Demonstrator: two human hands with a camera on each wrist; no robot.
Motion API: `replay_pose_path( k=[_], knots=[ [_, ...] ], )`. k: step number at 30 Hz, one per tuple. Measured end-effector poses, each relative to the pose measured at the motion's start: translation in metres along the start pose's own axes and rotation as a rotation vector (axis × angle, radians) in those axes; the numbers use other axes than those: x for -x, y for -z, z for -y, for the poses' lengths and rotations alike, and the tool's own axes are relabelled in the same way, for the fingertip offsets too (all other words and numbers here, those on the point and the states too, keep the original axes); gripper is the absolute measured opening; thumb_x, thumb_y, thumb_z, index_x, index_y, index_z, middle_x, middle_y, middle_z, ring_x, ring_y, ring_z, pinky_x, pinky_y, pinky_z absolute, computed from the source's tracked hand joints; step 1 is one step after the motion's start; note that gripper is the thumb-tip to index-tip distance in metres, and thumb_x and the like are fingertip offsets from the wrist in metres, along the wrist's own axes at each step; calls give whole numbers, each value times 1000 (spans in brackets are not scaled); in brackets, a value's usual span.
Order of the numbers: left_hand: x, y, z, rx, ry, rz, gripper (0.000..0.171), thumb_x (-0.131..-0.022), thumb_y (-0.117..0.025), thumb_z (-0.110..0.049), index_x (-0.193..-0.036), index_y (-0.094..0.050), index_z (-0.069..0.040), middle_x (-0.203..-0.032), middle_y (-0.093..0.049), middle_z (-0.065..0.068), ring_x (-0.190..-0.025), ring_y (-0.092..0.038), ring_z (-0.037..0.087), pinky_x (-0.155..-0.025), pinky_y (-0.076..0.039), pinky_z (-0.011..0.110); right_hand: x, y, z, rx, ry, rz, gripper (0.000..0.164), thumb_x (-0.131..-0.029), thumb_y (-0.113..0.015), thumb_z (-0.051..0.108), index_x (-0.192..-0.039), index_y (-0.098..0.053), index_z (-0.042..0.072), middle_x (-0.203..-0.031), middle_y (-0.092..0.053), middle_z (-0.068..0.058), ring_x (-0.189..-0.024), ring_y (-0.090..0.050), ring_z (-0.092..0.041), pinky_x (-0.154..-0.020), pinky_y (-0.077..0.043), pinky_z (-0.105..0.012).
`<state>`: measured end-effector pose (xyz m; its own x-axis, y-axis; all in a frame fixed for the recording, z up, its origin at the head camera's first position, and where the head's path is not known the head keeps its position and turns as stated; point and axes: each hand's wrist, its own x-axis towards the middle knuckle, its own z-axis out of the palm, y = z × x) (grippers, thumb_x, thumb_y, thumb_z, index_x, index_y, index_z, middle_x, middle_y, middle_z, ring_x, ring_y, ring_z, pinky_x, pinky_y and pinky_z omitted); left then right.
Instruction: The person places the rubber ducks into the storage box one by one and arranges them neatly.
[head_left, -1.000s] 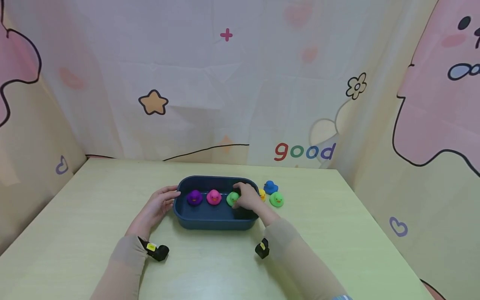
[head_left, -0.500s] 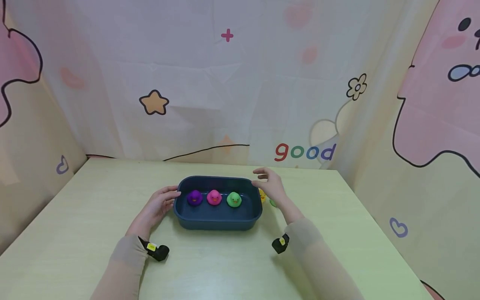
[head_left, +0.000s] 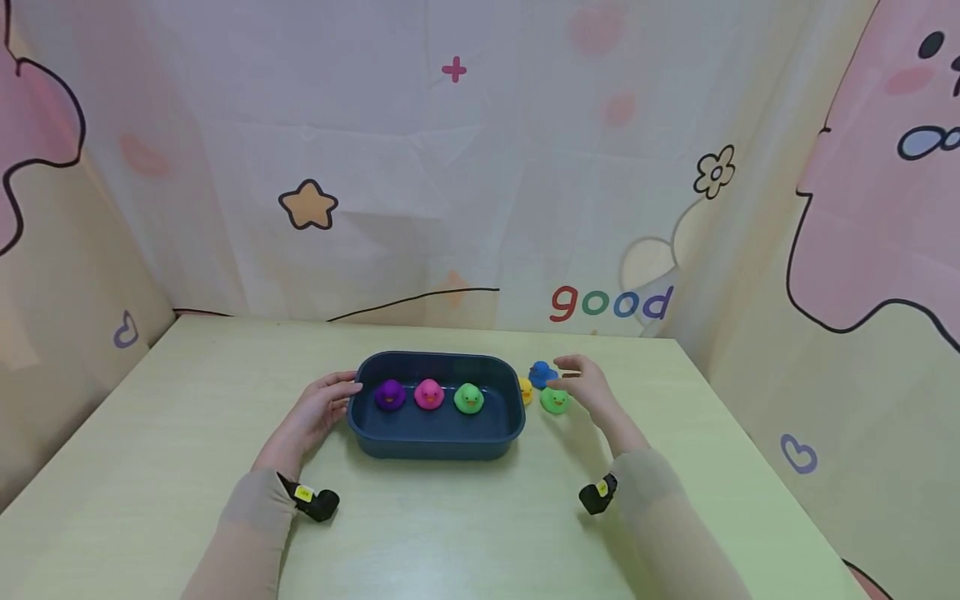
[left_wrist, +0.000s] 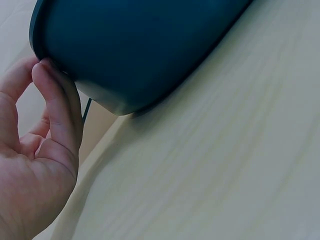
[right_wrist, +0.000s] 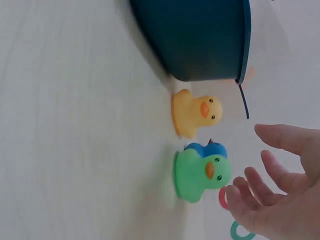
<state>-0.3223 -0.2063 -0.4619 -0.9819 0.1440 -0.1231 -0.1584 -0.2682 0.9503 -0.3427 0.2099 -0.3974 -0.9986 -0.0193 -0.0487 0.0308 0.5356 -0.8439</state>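
A dark blue rectangular basin (head_left: pixel 435 448) stands mid-table, with a purple rubber duck (head_left: pixel 390 395), a pink rubber duck (head_left: pixel 429 394) and a green rubber duck (head_left: pixel 468 398) in a row inside. At its left end my left hand (head_left: pixel 318 410) holds the rim between thumb and fingers, as the left wrist view shows. My right hand (head_left: pixel 592 392) hovers with spread, empty fingers just right of a second green duck (right_wrist: pixel 202 175). Beside that duck are a yellow duck (right_wrist: pixel 195 112) and a blue duck (head_left: pixel 542 374), partly hidden behind the green one in the right wrist view.
The pale wooden table (head_left: pixel 420 533) runs back to a printed cloth backdrop (head_left: pixel 420 208), and similar cloth hangs along both sides. The yellow duck sits close by the basin's right end.
My right hand has let go of the green duck inside the basin, lifted out over the rim and moved right to the loose ducks. My left hand and the basin have stayed put.
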Motion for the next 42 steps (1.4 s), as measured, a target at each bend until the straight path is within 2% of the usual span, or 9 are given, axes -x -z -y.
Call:
replay_pose_path(
  k=[6,12,22,29,30,35,37,42],
  knots=[
    [0,0,1,-22,-5,3,22,-97,-57,-10,-119,-52,-9,-89,-63,-11,-70,-58,1,-62,-48,11,-1,4,-13,23,-94,59,55,-90,-66,10,-139,-44,-3,-147,-40,-26,-132,-41,-41,-109,-39,-51],
    [1,0,1,-24,-7,-1,22,-97,-57,-10,-119,-52,-9,-88,-63,-11,-70,-58,0,-62,-48,11,-4,3,-25,14,-133,103,60,-86,-68,4,-140,-43,-3,-150,-37,-27,-136,-37,-43,-111,-36,-54],
    [0,0,1,-23,-7,-2,24,-96,-57,-10,-120,-51,-8,-87,-63,-12,-69,-58,0,-62,-48,11,-5,0,-31,12,-124,105,58,-84,-69,-3,-137,-46,-3,-149,-36,-28,-136,-36,-44,-112,-34,-55],
    [1,1,1,-20,-6,0,22,-97,-57,-10,-118,-52,-9,-86,-64,-12,-69,-58,0,-61,-48,11,-11,-3,-39,1,-95,75,51,-83,-69,-5,-130,-52,-3,-142,-45,-26,-130,-40,-42,-113,-30,-57],
    [1,1,1,-21,-5,0,22,-97,-57,-10,-118,-52,-9,-86,-64,-12,-69,-58,0,-62,-48,11,-12,-3,-40,1,-90,64,48,-81,-73,-2,-126,-56,1,-136,-51,-22,-125,-45,-38,-110,-34,-56],
    [2,1,0,-11,-5,3,23,-97,-58,-10,-119,-52,-8,-86,-64,-12,-69,-59,0,-61,-48,11,-14,-6,-42,3,-73,56,44,-83,-73,0,-125,-59,-1,-130,-56,-21,-119,-47,-35,-108,-34,-56],
    [1,1,0,-4,-5,5,22,-97,-58,-9,-118,-52,-9,-86,-64,-11,-68,-59,0,-61,-48,11,-14,-7,-42,3,-75,61,46,-87,-69,0,-130,-54,-5,-136,-51,-25,-124,-44,-38,-111,-31,-56],
    [2,0,0,-9,-9,8,22,-97,-57,-9,-118,-52,-8,-86,-65,-11,-68,-59,0,-61,-48,11,-9,-4,-37,15,-103,55,48,-90,-68,7,-133,-51,-3,-141,-47,-27,-128,-44,-39,-109,-37,-53]
  ],
)
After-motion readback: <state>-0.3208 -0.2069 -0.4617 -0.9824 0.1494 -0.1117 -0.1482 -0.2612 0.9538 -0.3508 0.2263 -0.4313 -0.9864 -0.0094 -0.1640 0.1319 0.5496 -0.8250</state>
